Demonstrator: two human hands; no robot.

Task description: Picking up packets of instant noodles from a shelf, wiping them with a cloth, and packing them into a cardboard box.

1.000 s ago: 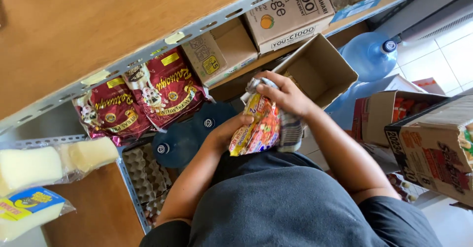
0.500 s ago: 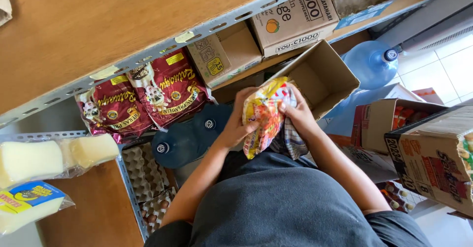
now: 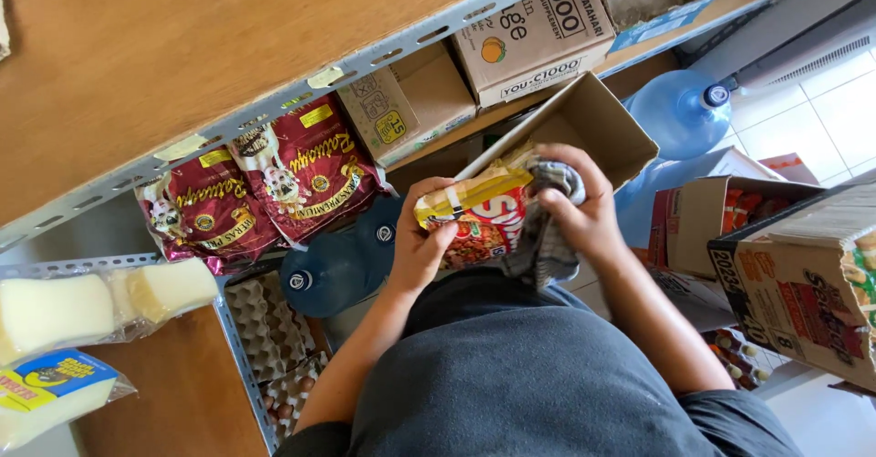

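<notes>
Head view, looking straight down past the person's dark grey shirt (image 3: 511,375):

Left hand: the left hand (image 3: 422,238) is wrapped around the lower end of a yellow and red snack packet (image 3: 474,215), fingers closed on it.

Right hand: the right hand (image 3: 575,206) is bunched on a grey checked cloth (image 3: 545,238), which is pressed against the packet's right side. So both hands are close together, each clamped on its own thing.

Packet location: dead centre of the view, just above the person's waist, right in front of an open brown cardboard box (image 3: 593,124) at about 1 o'clock.

10 o'clock: two dark red rice bags (image 3: 265,188) lying under the grey metal shelf rail (image 3: 301,92).

8 o'clock: blue water jug tops (image 3: 333,261), a grey egg tray (image 3: 269,329), and yellow sponges in plastic wrap (image 3: 100,297) further left.

12 o'clock: a printed carton with an orange fruit picture (image 3: 534,37).

2 o'clock: a big blue water bottle (image 3: 680,110).

4 o'clock: more open cartons (image 3: 794,275), contents hard to make out.
</notes>
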